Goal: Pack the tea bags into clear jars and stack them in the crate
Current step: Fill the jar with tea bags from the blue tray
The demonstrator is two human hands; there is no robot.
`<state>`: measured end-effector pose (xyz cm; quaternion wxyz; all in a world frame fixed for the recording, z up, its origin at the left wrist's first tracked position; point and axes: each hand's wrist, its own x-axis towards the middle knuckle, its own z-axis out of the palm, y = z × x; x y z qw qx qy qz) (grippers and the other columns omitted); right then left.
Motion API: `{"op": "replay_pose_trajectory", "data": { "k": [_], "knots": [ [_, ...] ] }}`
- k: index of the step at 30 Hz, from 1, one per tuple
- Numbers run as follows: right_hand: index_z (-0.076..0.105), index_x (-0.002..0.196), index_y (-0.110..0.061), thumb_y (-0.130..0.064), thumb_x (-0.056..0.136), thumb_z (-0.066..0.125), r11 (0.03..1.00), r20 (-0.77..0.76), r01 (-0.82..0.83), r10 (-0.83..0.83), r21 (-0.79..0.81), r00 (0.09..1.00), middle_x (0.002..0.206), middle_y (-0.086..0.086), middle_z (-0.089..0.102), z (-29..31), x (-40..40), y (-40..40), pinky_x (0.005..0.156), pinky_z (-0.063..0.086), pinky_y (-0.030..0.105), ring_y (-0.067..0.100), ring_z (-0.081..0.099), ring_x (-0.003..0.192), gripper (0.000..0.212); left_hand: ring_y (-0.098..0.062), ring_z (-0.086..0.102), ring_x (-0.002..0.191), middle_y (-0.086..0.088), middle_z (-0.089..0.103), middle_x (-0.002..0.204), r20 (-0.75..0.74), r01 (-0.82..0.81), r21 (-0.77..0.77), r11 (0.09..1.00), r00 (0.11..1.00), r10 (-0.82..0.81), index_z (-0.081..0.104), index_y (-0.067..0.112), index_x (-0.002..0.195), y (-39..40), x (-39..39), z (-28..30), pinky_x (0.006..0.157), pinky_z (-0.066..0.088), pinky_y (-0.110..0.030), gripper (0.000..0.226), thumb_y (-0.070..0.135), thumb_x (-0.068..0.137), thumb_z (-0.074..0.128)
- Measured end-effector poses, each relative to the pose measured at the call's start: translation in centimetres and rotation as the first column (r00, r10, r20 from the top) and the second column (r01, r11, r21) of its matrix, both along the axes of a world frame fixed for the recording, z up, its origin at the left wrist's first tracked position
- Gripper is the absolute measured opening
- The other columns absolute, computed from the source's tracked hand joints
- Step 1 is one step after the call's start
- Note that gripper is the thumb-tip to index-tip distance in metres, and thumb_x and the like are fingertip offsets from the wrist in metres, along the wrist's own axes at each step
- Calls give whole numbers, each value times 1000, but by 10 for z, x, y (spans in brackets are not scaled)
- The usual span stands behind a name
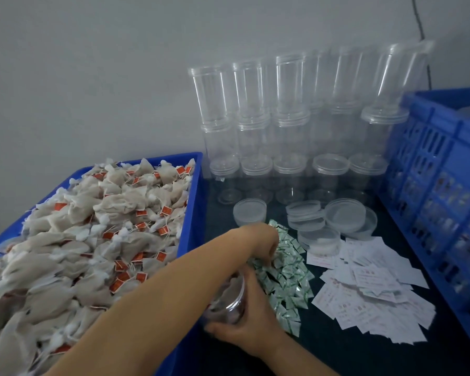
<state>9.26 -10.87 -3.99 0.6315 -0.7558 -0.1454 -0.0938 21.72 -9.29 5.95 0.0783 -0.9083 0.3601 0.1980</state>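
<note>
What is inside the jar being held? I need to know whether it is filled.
The jar is gripped by the right hand. Pale contents, probably tea bags, show blurrily through its wall. The forearms and hand cover much of it, so its fill level cannot be judged.

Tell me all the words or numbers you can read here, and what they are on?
None can be read.
Red tags on the tea bags: print too small to read.
Green and white sachets: marks too blurred to read.
White paper slips: faint reddish print, too blurred to read.
Clear jars, lids and blue crate: no writing visible.
</note>
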Motion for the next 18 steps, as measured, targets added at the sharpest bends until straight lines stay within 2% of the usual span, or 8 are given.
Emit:
{"op": "replay_pose_trajectory", "data": {
  "k": [8, 12, 15, 18],
  "knots": [
    [29, 133, -60, -47, 56, 90, 1000, -22, 4, -4, 5, 1000, 129, -20, 55, 1, -1, 0, 101, 49, 40, 8, 56, 123, 98, -23, 53, 98, -7, 59, 116, -21, 12, -42, 999, 1000, -13, 55, 9, 118, 0, 0, -5, 76, 42, -30, 45, 15, 79, 76],
    [29, 137, -53, -47, 58, 90, 1000, -34, 2, -2, -4, 999, 132, -14, 55, 1, -2, 0, 100, 49, 43, 11, 56, 124, 100, -20, 52, 86, -9, 63, 105, -48, 22, -50, 999, 999, -24, 65, 9, 105, 0, 1, -5, 71, 41, -28, 23, 12, 83, 72],
    [29, 136, -56, -43, 58, 90, 1000, -27, 0, 0, -18, 1000, 133, -16, 55, 2, -2, 0, 101, 49, 41, 10, 55, 124, 100, -16, 52, 85, -8, 66, 109, -57, -4, -121, 993, 998, -3, 66, 6, 105, 3, 2, -2, 71, 40, -27, 19, 10, 86, 67],
    [31, 134, -56, -41, 56, 90, 1000, -21, 5, -5, -28, 1000, 132, -14, 54, 3, -3, 1, 101, 48, 44, 12, 55, 124, 99, -15, 53, 83, -8, 68, 104, -34, -26, -214, 976, 999, 19, 66, 6, 98, 6, 2, 3, 72, 42, -27, 13, 13, 87, 67]
  ]
}}
